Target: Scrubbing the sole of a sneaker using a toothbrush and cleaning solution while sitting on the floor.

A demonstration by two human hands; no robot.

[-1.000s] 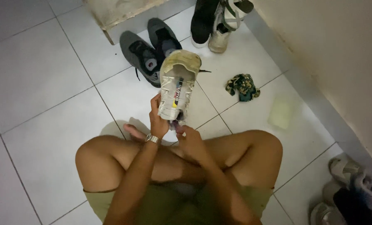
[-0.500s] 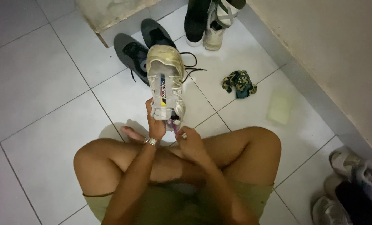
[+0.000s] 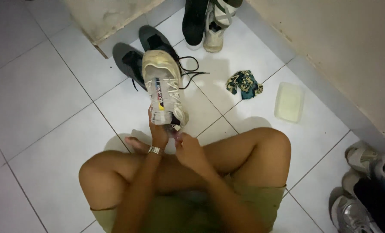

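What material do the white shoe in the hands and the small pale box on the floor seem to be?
White shoe: apparently matte fabric or mesh, dull and soiled, with a smoother rubbery toe. Pale box: probably translucent plastic; it looks milky and smooth, with rounded corners.

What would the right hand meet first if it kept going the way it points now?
The right hand points up toward the heel end of the white shoe held by the left hand. It would probably meet that heel first, though depth is unclear.

Worn cream sneaker [image 3: 164, 88], white laces, toe pointing away, heel held above floor
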